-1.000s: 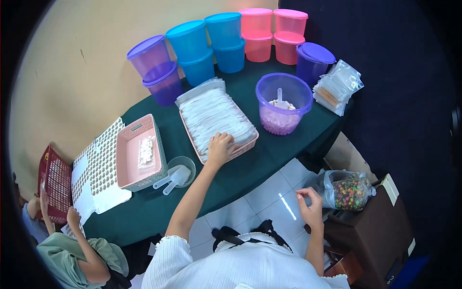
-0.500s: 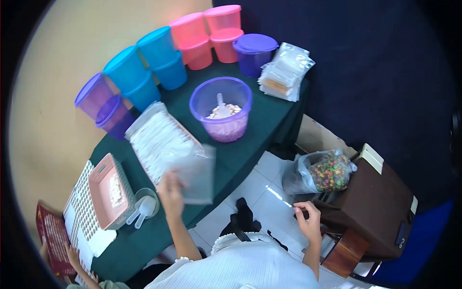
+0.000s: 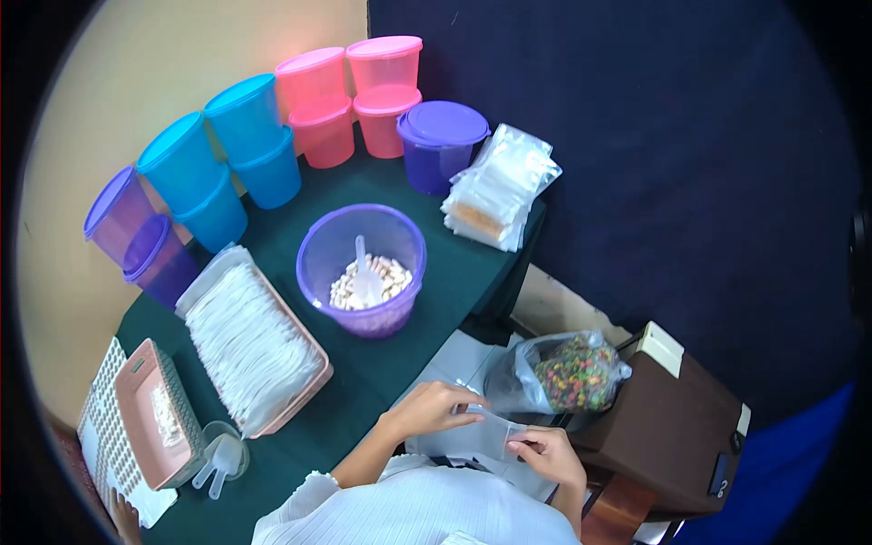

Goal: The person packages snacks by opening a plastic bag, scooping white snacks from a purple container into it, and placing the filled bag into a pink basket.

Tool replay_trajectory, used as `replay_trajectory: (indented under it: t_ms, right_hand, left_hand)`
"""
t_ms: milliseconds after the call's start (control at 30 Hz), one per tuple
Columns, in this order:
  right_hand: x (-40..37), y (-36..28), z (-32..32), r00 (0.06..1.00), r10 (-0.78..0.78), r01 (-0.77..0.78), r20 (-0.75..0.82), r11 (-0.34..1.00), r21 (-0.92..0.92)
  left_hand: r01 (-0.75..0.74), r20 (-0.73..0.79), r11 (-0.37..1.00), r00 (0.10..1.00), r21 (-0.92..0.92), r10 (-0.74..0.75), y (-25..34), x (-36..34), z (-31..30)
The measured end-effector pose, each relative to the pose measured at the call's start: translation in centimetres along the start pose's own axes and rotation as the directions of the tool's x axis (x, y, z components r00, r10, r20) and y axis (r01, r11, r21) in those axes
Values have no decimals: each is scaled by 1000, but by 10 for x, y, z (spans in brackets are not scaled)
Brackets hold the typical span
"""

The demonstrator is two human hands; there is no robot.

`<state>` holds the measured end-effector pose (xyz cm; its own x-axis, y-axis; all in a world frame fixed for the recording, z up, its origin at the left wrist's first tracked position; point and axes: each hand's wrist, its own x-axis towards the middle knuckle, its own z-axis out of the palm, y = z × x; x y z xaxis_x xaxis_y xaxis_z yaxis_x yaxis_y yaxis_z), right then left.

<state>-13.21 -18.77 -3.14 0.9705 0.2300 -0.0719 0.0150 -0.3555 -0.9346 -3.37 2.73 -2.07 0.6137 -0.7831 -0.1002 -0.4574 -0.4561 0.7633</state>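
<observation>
Close in front of my body, a clear plastic bag (image 3: 497, 436) is stretched between my two hands. My left hand (image 3: 438, 407) pinches one side of its edge, and my right hand (image 3: 549, 454) grips the other side between thumb and fingers. Beyond them on the table is a purple tub (image 3: 400, 313) with small pale pieces (image 3: 397, 277) and a white scoop (image 3: 367, 283) inside. To its left, a pink basket (image 3: 300, 392) is packed with a row of flat clear bags (image 3: 250, 341).
Lidded pink containers (image 3: 313, 86), blue containers (image 3: 182, 163) and purple ones stand along the back. A second pink basket (image 3: 145, 454) and scoops (image 3: 218, 461) lie left. A bag of colourful pieces (image 3: 581, 372) sits beside a brown covered box (image 3: 672, 445). Another person's hand (image 3: 124, 516) shows lower left.
My left hand has brought the clear bag from over the pink basket rightward to my front. My right hand, bare before, now holds its edge too. The view has shifted.
</observation>
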Motion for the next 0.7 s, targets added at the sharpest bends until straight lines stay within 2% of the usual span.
replay_trajectory:
  t_ms: [33, 67, 100, 133, 167, 200, 233, 267, 300, 333, 367, 400, 433, 500, 533, 600, 700]
  right_hand:
    - [11, 9, -1, 996, 33, -33, -82, 999, 3]
    - [23, 8, -7, 996, 25, -25, -83, 1000, -4]
    - [33, 5, -14, 979, 27, -23, -201, 1000, 22]
    - [43, 2, -22, 949, 36, -21, -313, 999, 49]
    - [52, 0, -29, 920, -41, 21, -391, 998, -56]
    - [60, -1, -34, 881, -9, 23, -473, 999, 24]
    - [67, -3, -38, 850, -55, 56, -524, 998, -13]
    - [74, -7, -41, 815, -105, 91, -570, 994, -53]
    - [81, -19, -43, 776, -238, 148, -584, 969, -199]
    - [86, -26, -41, 783, -238, 151, -574, 969, -196]
    - [90, -31, -37, 775, -310, 200, -551, 947, -251]
    - [96, -34, -32, 763, -379, 250, -523, 920, -302]
    - [105, -32, -22, 739, -447, 343, -504, 894, -289]
    - [120, -45, 4, 764, -472, 466, -439, 875, -129]
    - [126, -48, 13, 760, -509, 526, -404, 847, -78]
    - [137, -40, 18, 810, -532, 565, -247, 821, 86]
    - [158, -51, 23, 813, -572, 582, -109, 794, 172]
  left_hand:
    - [-135, -267, 985, 951, 104, 159, -5, 6, -6]
    - [-229, -492, 944, 810, 237, 320, -9, 12, -13]
    - [-180, -597, 955, 748, 236, 289, -7, 14, -24]
    - [-178, -601, 956, 746, 234, 286, -7, 17, -33]
    - [-176, -684, 965, 680, 195, 262, -7, 19, -41]
    - [-175, -759, 973, 609, 153, 229, -8, 19, -48]
    - [-238, -761, 965, 605, 109, 235, -6, 19, -54]
    - [-230, -764, 967, 604, 107, 228, -9, 20, -54]
    - [-297, -691, 954, 699, -46, 184, -12, 21, -52]
    - [-338, -603, 918, 783, -207, 152, -14, 22, -50]
    - [-387, -631, 899, 754, -206, 180, -10, 27, -47]
    - [-376, -636, 902, 754, -211, 165, -4, 28, -45]
    - [-383, -637, 893, 756, -238, 154, 0, 29, -42]
    - [-422, -633, 862, 757, -281, 164, 3, 27, -33]
    - [-375, -612, 838, 788, -398, 62, 4, 23, -28]
    - [-357, -680, 876, 732, -325, 45, -5, 13, -24]
    - [-314, -727, 894, 687, -320, -19, -8, 0, -25]
